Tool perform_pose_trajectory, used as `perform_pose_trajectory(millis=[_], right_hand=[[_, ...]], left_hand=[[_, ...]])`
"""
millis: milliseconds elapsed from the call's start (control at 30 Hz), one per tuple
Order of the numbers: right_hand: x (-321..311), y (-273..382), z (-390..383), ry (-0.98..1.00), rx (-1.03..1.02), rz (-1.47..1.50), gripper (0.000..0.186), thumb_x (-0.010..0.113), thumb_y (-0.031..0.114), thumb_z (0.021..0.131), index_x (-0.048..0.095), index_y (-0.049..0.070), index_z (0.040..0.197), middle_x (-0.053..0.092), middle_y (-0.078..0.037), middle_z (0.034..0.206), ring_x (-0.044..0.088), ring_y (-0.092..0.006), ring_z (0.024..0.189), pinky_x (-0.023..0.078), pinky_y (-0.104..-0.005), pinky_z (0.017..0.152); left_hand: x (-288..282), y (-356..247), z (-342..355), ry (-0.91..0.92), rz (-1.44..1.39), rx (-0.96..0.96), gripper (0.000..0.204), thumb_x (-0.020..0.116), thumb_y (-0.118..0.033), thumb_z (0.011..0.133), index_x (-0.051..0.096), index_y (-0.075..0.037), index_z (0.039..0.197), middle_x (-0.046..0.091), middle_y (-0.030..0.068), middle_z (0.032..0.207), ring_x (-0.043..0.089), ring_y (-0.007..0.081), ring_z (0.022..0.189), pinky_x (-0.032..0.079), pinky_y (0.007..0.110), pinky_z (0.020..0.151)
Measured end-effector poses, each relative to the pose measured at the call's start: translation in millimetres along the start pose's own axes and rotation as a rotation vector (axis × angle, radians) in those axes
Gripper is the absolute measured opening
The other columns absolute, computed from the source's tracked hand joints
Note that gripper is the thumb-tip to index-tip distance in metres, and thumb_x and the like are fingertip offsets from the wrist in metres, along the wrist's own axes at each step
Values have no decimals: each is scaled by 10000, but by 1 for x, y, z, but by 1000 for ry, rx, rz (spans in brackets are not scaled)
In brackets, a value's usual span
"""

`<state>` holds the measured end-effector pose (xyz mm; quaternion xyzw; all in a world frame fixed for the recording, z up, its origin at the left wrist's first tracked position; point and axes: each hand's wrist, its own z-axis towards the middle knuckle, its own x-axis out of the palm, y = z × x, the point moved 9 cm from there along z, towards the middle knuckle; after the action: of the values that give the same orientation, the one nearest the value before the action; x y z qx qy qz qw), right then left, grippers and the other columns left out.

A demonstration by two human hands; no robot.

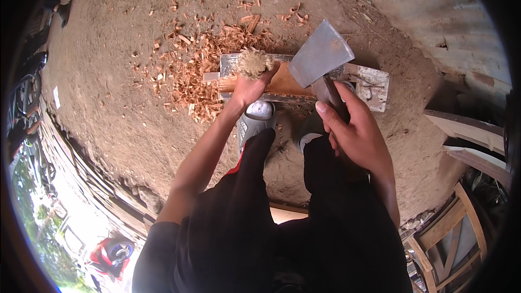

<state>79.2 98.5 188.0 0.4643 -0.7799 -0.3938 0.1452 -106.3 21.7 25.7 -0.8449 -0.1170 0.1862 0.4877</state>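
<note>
The dirt floor [125, 108] filled most of the view, and a wide scatter of reddish wood chips [190, 70] was spread over it, thickest just to the left of the work. A pale painted board [374, 84] was laid flat on the ground ahead of the feet, its long axis running left to right across the view, and a narrower orange-brown wooden piece [285, 82] was set on it along the same line. Two grey shoes [259, 111] were planted just short of the board.

The hatchet [321, 54] was held above the right part of the wooden piece, its grey blade tilted up and to the left — the handle running down and back toward the body. The right hand [355, 130] was clenched around that handle just below the head, thumb laid along the shaft.

The left hand [251, 88] was set down at the left end of the wooden piece, its grip closed on a frayed, fibrous tan tuft [255, 62] that stood up from the fist; whether the tuft was part of the wood or a separate thing could not be told.

So the wood lay straight ahead of both hands — the blade was poised nearer its middle and right, while the left hand was just beside the blade's left edge, with only a short stretch of bare wood seen between them.
</note>
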Motion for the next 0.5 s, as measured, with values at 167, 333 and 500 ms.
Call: perform_pose_trajectory(millis=[167, 333, 500], right_hand=[[-8, 46, 0, -77, -188, 2, 413, 600, 203, 1030, 482, 20, 1381, 519, 3, 732, 473, -56, 505, 398, -223, 435], [-13, 91, -3, -83, -302, 9, 452, 599, 202, 1030, 479, 15, 1423, 523, -3, 737, 454, -49, 521, 370, -216, 441], [-6, 126, -19, -217, -489, 0, 464, 613, 181, 1017, 482, 4, 1425, 544, -7, 761, 450, -44, 550, 361, -206, 473]], left_hand=[[17, -17, 9, 50, 57, 92, 273, 681, -209, 938, 656, -12, 1126, 705, 147, 1083, 667, 282, 1001, 517, 406, 904], [19, -11, 16, 45, 24, 139, 313, 687, -217, 929, 641, -6, 1156, 697, 164, 1112, 656, 324, 1053, 506, 410, 960], [10, 5, 11, 10, 71, 160, 349, 702, -226, 918, 626, -14, 1184, 689, 166, 1139, 650, 325, 1075, 499, 410, 988]])
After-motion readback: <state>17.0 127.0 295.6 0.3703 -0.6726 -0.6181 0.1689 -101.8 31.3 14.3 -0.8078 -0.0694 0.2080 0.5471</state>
